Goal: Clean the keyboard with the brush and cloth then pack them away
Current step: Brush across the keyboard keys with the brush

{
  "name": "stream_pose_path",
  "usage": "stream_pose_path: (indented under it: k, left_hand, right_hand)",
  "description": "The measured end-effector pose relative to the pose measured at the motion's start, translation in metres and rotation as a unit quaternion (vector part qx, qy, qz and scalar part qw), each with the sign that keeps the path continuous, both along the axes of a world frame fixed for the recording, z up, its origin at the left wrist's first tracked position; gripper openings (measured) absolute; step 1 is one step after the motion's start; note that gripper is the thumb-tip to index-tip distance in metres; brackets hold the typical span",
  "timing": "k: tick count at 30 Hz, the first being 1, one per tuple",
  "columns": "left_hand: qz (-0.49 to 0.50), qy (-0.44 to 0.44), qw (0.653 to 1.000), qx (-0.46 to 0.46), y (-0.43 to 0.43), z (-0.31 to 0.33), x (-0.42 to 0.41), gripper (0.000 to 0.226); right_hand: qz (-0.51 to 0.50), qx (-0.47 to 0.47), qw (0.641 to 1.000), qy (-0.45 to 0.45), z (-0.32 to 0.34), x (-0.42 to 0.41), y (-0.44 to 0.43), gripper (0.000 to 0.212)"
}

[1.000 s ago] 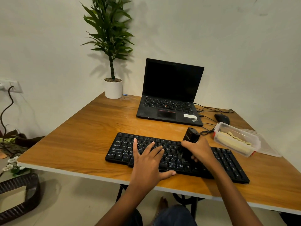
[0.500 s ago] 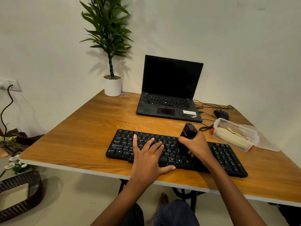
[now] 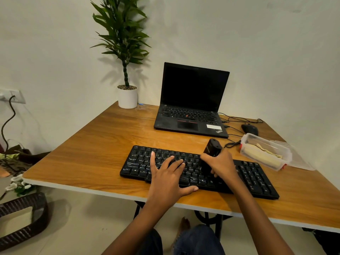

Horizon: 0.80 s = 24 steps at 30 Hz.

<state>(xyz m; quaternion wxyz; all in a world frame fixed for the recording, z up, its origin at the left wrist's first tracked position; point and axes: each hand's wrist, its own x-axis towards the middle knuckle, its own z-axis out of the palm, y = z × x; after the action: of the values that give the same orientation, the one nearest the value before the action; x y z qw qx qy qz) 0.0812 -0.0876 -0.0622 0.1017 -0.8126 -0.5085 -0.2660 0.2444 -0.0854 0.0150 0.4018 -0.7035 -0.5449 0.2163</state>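
Observation:
A black keyboard [image 3: 253, 177] lies across the near part of the wooden table [image 3: 95, 155]. My left hand [image 3: 167, 177] rests flat on its left half, fingers spread and straight. My right hand [image 3: 220, 165] grips a black brush [image 3: 212, 147] by its handle, upright, with the lower end down on the keys at the keyboard's middle. A beige cloth [image 3: 261, 153] lies inside a clear plastic box [image 3: 287, 159] to the right of the keyboard.
An open black laptop [image 3: 191, 100] stands behind the keyboard, with a mouse [image 3: 249, 129] and cables to its right. A potted plant [image 3: 127, 97] sits at the far left corner. The box lid [image 3: 301, 162] lies beside the box. A dark basket [image 3: 24, 218] is on the floor, left.
My right hand has slid the brush a little to the left along the keys. My left hand stays flat on the keyboard.

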Motion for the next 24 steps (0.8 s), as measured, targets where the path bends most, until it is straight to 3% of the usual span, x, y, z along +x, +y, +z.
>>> stream_pose_path:
  k: [4, 6, 11, 15, 20, 24]
  left_hand:
    - [-0.001, 0.002, 1.000, 0.001, 0.001, 0.000, 0.001, 0.079]
    - [0.000, 0.001, 1.000, 0.000, 0.001, -0.001, 0.001, 0.080]
    - [0.000, 0.004, 1.000, 0.000, 0.000, -0.002, 0.001, 0.081]
    - [0.001, 0.002, 1.000, 0.000, 0.002, -0.001, 0.001, 0.081]
    - [0.003, 0.006, 1.000, -0.006, 0.001, -0.001, 0.001, 0.081]
    - [0.003, 0.004, 1.000, -0.005, 0.001, 0.001, 0.000, 0.081]
  right_hand:
    - [-0.046, 0.030, 0.998, -0.006, 0.010, 0.012, -0.002, 0.017]
    - [-0.047, 0.042, 0.997, 0.040, 0.004, 0.006, -0.007, 0.015]
    - [-0.015, -0.041, 0.999, 0.023, 0.003, 0.005, -0.018, 0.018]
    - [-0.028, 0.025, 0.999, -0.035, -0.002, -0.008, -0.018, 0.019]
    - [-0.009, -0.009, 1.000, 0.019, -0.003, -0.004, -0.026, 0.019]
    - [-0.020, 0.070, 0.997, -0.004, -0.009, -0.012, -0.029, 0.020]
